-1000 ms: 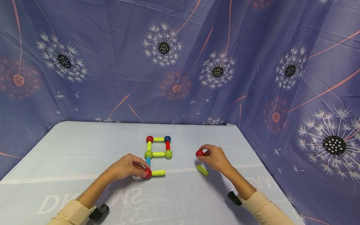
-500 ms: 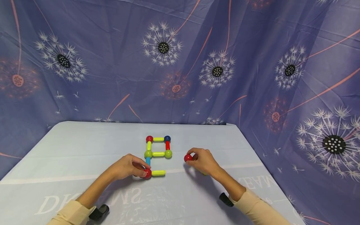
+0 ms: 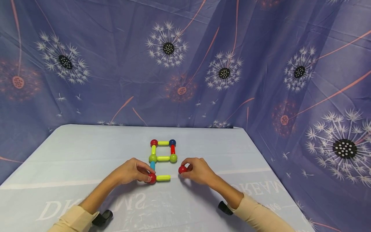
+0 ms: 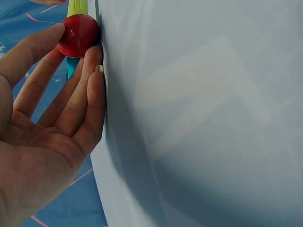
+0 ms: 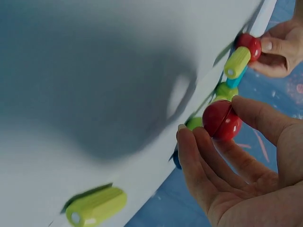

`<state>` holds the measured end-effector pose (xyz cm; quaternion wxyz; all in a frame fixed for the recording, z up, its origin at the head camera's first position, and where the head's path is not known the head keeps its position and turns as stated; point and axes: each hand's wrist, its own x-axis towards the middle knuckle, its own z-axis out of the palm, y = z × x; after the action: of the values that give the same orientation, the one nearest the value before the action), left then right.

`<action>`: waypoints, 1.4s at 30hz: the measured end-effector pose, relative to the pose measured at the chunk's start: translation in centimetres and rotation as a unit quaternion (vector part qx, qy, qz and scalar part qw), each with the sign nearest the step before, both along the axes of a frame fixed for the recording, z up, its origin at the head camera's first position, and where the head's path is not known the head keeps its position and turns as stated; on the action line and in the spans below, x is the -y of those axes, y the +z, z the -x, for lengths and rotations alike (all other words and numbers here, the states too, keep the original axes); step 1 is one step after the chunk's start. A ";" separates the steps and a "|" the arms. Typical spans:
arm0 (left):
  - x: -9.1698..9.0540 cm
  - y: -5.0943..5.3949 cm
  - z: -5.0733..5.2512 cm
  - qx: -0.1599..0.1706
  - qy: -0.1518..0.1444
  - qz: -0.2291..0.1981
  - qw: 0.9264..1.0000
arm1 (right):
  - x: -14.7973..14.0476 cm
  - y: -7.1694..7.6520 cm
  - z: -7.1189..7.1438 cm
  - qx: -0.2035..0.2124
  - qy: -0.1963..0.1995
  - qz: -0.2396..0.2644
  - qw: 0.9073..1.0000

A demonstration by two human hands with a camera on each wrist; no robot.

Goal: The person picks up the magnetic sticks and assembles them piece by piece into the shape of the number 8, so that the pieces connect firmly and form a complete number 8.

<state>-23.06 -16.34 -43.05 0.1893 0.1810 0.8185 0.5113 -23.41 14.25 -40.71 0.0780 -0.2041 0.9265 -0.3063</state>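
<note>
With thumb and fingers my left hand [image 3: 130,172] pinches a red ball [image 4: 81,35] at the near corner of a ball-and-rod figure. From that ball a yellow-green rod [image 3: 163,178] points right and a blue rod [image 3: 152,165] runs back to a green ball [image 3: 152,158]. Behind it stands a square of rods, with a red ball [image 3: 154,142], a dark blue ball [image 3: 172,142] and another green ball [image 3: 173,158] at its corners. My right hand [image 3: 198,171] pinches a loose red ball [image 5: 222,120] above the table, right of the yellow-green rod's free end and apart from it.
A loose yellow-green rod [image 5: 97,206] lies on the table near my right hand, hidden in the head view. The table [image 3: 95,145] has a pale cloth, and a purple dandelion-print curtain [image 3: 121,64] hangs behind and to the right.
My right hand has carried the red ball left and toward me, nearer the yellow-green rod's end, covering the loose rod in the head view. My left hand stays on its ball.
</note>
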 end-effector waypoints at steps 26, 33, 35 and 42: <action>-0.1 0.0 0.0 0.005 0.007 0.003 1.000 | 2.2 -1.0 -1.1 0.004 0.022 -0.039 0.999; -0.2 0.0 0.0 0.008 0.008 0.001 1.000 | 2.3 -1.2 -1.0 -0.005 0.031 -0.037 0.999; -0.1 -0.1 0.0 0.008 0.007 -0.002 1.000 | 2.4 -1.2 -1.0 -0.008 0.035 -0.037 0.999; -0.1 -0.2 0.1 0.007 0.004 -0.007 1.000 | 2.5 -1.3 -0.9 -0.013 0.038 -0.045 0.998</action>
<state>-23.12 -16.22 -43.22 0.1922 0.1755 0.8140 0.5193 -22.49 11.71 -42.04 0.0867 -0.2390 0.9320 -0.2585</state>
